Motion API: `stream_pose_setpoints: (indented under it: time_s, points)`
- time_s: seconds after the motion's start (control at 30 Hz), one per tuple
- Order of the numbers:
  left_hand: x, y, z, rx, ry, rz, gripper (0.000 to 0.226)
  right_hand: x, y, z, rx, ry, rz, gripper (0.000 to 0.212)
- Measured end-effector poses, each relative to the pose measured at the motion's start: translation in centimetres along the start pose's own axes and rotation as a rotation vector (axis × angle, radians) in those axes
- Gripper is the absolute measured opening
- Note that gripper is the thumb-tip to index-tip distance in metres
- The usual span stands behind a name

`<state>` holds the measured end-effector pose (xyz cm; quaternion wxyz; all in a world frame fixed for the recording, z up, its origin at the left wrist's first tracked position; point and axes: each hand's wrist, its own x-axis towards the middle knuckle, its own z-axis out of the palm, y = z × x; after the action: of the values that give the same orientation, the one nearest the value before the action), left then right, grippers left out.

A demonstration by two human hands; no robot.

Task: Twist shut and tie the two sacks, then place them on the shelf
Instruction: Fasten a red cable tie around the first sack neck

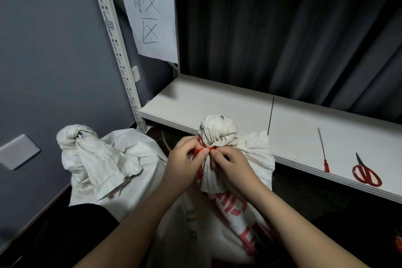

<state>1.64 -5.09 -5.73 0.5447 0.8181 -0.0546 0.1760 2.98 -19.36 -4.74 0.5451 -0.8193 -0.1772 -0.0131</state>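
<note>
A white woven sack with red print [237, 213] stands in front of me, its twisted neck bunched into a knob [217, 130]. A red tie [205, 149] runs around that neck. My left hand [185, 163] pinches one end of the tie and my right hand [230, 165] pinches the other, both pressed against the neck. A second white sack [121, 163] sits to the left on the floor, its top twisted into a bundle [74, 137]; I cannot tell whether a tie holds it. The white shelf [217, 102] lies just behind both sacks.
On the shelf at the right lie red-handled scissors [366, 173] and a spare red tie [324, 152]; a thin black rod [271, 115] lies nearer the middle. A paper sign [150, 11] hangs on the shelf upright [115, 45]. A dark curtain hangs behind, with a grey wall on the left.
</note>
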Motion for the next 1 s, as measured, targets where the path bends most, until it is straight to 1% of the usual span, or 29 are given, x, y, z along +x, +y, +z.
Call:
stream_pose_setpoints:
  time_s: [0.07, 0.2, 0.33, 0.5, 0.63, 0.67, 0.7, 0.77, 0.8, 0.83, 0.87, 0.9, 0.93, 1.0]
  points:
    - [0.1, 0.0, 0.0, -0.091, -0.037, -0.065, 0.017, -0.4, -0.1, 0.1, 0.125, 0.005, 0.093, 0.047]
    - [0.4, -0.8, 0.1, -0.239, -0.056, -0.170, 0.009, -0.8, 0.1, 0.3, 0.251, 0.020, 0.181, 0.050]
    - [0.6, -0.7, -0.3, -0.340, -0.080, -0.253, 0.012, -1.2, -0.2, 0.7, 0.372, 0.051, 0.241, 0.049]
    - [0.1, -0.2, -0.3, -0.444, -0.028, -0.329, 0.019, -1.3, -0.6, 0.8, 0.522, 0.082, 0.313, 0.051]
    - [0.0, 0.0, -0.2, -0.489, -0.010, -0.329, 0.020, -1.3, -0.6, 0.8, 0.621, 0.060, 0.327, 0.050]
    - [0.0, 0.0, -0.1, -0.467, -0.002, -0.310, 0.019, -1.2, -0.6, 0.6, 0.587, 0.038, 0.311, 0.048]
    - [0.0, -0.1, 0.0, -0.415, 0.013, -0.286, 0.020, -1.1, -0.8, 0.5, 0.495, 0.016, 0.291, 0.044]
    - [-0.3, -0.3, 0.4, -0.240, 0.031, -0.192, 0.021, -0.9, -1.1, 0.2, 0.148, 0.006, 0.236, 0.035]
    - [-0.6, -0.3, 0.6, -0.132, 0.039, -0.131, 0.021, -0.9, -1.0, 0.3, -0.056, 0.025, 0.215, 0.032]
    - [-0.8, -0.2, 0.7, -0.016, 0.054, -0.067, 0.014, -1.0, -1.1, 0.5, -0.234, 0.054, 0.192, 0.030]
    - [-1.0, 0.0, 0.7, 0.073, 0.064, 0.000, 0.009, -1.1, -1.0, 0.7, -0.361, 0.085, 0.161, 0.029]
    - [-1.2, 0.2, 0.7, 0.151, 0.069, 0.061, 0.013, -1.3, -1.1, 0.8, -0.449, 0.116, 0.122, 0.028]
    - [-1.2, 0.2, 0.8, 0.188, 0.076, 0.104, 0.016, -1.4, -1.1, 0.9, -0.534, 0.154, 0.079, 0.028]
    - [-1.2, 0.5, 1.0, 0.189, 0.092, 0.110, 0.004, -1.4, -0.9, 0.6, -0.801, 0.227, -0.080, 0.028]
